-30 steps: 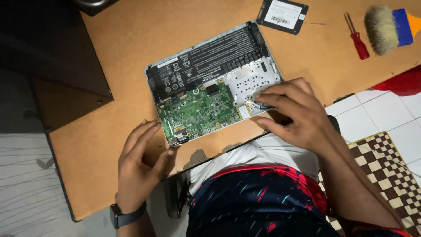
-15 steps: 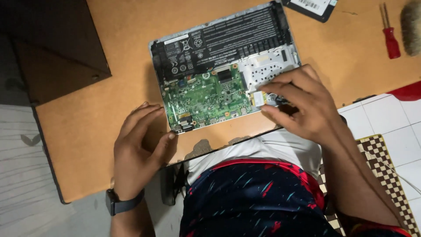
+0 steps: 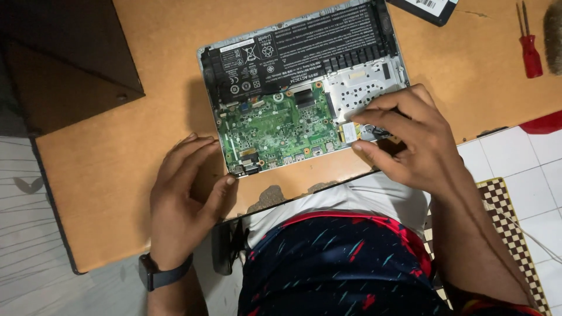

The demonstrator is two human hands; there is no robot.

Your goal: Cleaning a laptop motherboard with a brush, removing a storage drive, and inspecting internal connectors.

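Left hand (image 3: 182, 196) flat, loose, grasping nothing, on wooden table (image 3: 105, 175) touching opened laptop (image 3: 304, 93) near-left corner; right hand (image 3: 410, 137) pinches small card (image 3: 350, 132) at laptop's near-right edge; red screwdriver (image 3: 530, 50) far right of laptop

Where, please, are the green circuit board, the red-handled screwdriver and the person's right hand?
green circuit board (image 3: 272, 127): head view, board's middle.
red-handled screwdriver (image 3: 530, 54): head view, red handle.
right hand (image 3: 417, 140): head view, back of hand.

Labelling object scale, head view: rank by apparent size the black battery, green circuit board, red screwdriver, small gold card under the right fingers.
1. black battery
2. green circuit board, somewhat smaller
3. red screwdriver, cut off by the frame
4. small gold card, partly hidden by the right hand
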